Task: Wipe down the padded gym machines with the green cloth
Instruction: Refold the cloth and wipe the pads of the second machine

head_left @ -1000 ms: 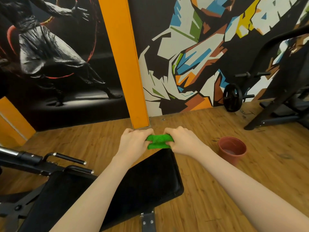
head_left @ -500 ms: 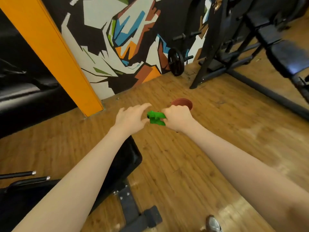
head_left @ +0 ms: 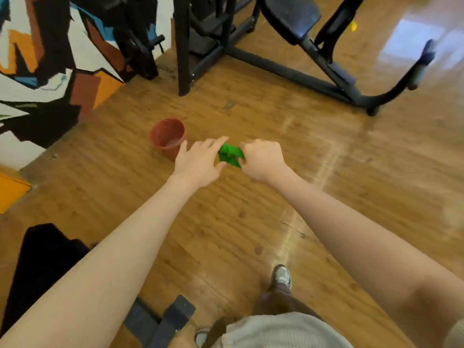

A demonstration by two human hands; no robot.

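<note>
The green cloth [head_left: 230, 154] is bunched up in the air above the wooden floor, held out in front of me. My right hand [head_left: 263, 159] grips it in a fist. My left hand [head_left: 200, 162] lies beside the cloth with fingers stretched out, the fingertips touching its left edge. A black padded bench [head_left: 42, 262] shows at the lower left, behind my left forearm. Another padded machine seat [head_left: 291, 18] stands at the top, well beyond my hands.
A terracotta pot [head_left: 168, 137] stands on the floor just left of my left hand. Black machine frames [head_left: 276, 69] and their feet cross the floor at the top. The bench's metal foot [head_left: 163, 320] and my shoes [head_left: 282, 278] are at the bottom. A painted wall [head_left: 45, 59] is at left.
My view has swung right and down, away from the bench toward the floor and pot. My left hand let go of the cloth and opened; my right hand keeps hold of it.
</note>
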